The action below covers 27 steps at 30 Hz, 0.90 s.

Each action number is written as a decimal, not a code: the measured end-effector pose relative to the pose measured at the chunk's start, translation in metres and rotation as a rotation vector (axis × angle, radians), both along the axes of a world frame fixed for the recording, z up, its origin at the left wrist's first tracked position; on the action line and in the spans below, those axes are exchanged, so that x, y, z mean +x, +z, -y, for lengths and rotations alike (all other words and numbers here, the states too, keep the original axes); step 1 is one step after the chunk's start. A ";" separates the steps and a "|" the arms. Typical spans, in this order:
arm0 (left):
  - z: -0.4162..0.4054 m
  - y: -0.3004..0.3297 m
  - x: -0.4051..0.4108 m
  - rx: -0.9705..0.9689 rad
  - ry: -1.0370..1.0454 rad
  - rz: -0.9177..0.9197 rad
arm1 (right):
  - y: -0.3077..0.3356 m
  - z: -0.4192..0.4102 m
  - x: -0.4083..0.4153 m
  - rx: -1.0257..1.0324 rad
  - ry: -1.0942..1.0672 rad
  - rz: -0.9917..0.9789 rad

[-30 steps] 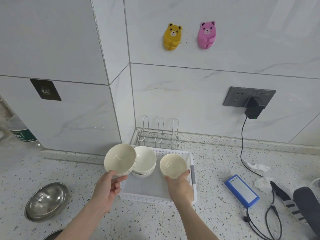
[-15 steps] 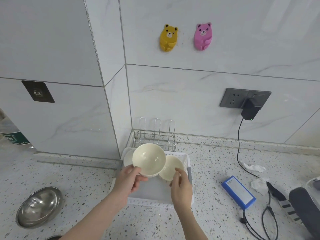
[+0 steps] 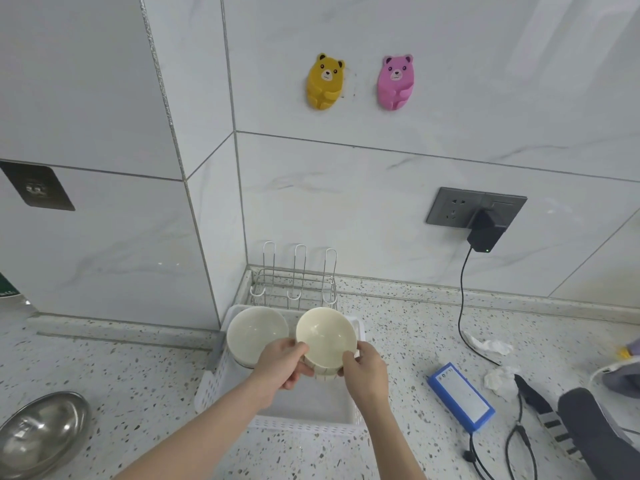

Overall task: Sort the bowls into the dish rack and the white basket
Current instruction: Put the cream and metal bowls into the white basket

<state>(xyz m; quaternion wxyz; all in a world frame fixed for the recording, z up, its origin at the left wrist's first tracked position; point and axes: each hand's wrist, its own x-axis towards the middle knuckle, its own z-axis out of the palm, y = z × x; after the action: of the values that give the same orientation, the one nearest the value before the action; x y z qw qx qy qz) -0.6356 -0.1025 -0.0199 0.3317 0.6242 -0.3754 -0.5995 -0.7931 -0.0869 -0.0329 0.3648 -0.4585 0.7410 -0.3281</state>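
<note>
A: Two hands on one stack? What did the left hand (image 3: 282,363) and right hand (image 3: 363,370) do?

B: Both pinched the cream bowl (image 3: 325,336), thumbs at its rim, fingers curled under. It sat nested on another bowl, just visible below, above the white basket (image 3: 304,422).

A: What might have gone wrong?

B: I judged the stack could slip apart if one hand let go, the lower bowl dropping into the basket.

A: What did the basket hold?

B: A second bowl stack (image 3: 257,336), just left of the left hand, leaning at the basket's far corner. Beyond the hands, the dish rack (image 3: 294,275) held nothing. A steel bowl (image 3: 40,434) sat far left on the counter.
</note>
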 end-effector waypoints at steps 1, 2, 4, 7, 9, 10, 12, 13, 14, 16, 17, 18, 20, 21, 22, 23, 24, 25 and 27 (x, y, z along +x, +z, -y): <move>0.003 -0.001 0.000 -0.005 -0.015 0.014 | -0.001 0.002 0.000 0.004 -0.008 -0.013; 0.006 -0.002 0.000 -0.014 -0.027 0.027 | -0.002 0.005 0.000 0.007 -0.013 -0.027; 0.010 -0.004 0.000 -0.037 -0.061 0.060 | -0.005 0.008 0.000 0.025 -0.019 -0.060; 0.013 -0.008 0.000 -0.059 -0.139 0.143 | -0.008 0.011 0.001 0.045 -0.014 -0.113; 0.012 -0.010 -0.001 -0.064 -0.195 0.201 | -0.010 0.011 0.001 0.051 -0.011 -0.136; 0.012 -0.011 -0.001 -0.064 -0.222 0.224 | -0.011 0.012 0.002 0.056 -0.012 -0.147; 0.011 -0.011 -0.002 -0.050 -0.258 0.242 | -0.011 0.012 0.002 0.072 -0.013 -0.165; 0.011 -0.011 -0.002 -0.040 -0.264 0.240 | -0.011 0.012 0.002 0.080 -0.010 -0.172; 0.011 -0.010 -0.002 -0.033 -0.265 0.235 | -0.011 0.012 0.002 0.087 -0.006 -0.179; 0.011 -0.008 -0.002 -0.032 -0.261 0.221 | -0.011 0.013 0.002 0.101 0.007 -0.194; 0.010 -0.008 -0.002 -0.036 -0.264 0.217 | -0.011 0.013 0.002 0.108 0.017 -0.203; 0.010 -0.007 -0.001 -0.040 -0.268 0.217 | -0.011 0.013 0.001 0.115 0.025 -0.213; 0.008 -0.005 0.001 -0.045 -0.275 0.219 | -0.011 0.014 0.002 0.130 0.035 -0.236; 0.006 -0.005 0.002 -0.045 -0.277 0.219 | -0.010 0.013 0.002 0.137 0.038 -0.247; 0.005 -0.005 0.003 -0.044 -0.278 0.219 | -0.010 0.014 0.003 0.141 0.040 -0.256; 0.004 -0.004 0.004 -0.042 -0.276 0.220 | -0.009 0.014 0.003 0.146 0.042 -0.264; 0.003 -0.003 0.006 -0.040 -0.273 0.219 | -0.009 0.014 0.003 0.149 0.045 -0.271; 0.002 -0.002 0.008 -0.036 -0.266 0.215 | -0.008 0.014 0.003 0.152 0.051 -0.278; -0.002 0.001 0.014 -0.033 -0.243 0.196 | -0.007 0.013 0.003 0.147 0.066 -0.280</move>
<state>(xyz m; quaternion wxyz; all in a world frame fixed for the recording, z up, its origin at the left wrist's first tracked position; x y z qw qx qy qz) -0.6217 -0.1007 -0.0187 0.2288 0.6240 -0.4885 -0.5654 -0.7904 -0.1002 -0.0402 0.3012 -0.4959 0.7911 -0.1936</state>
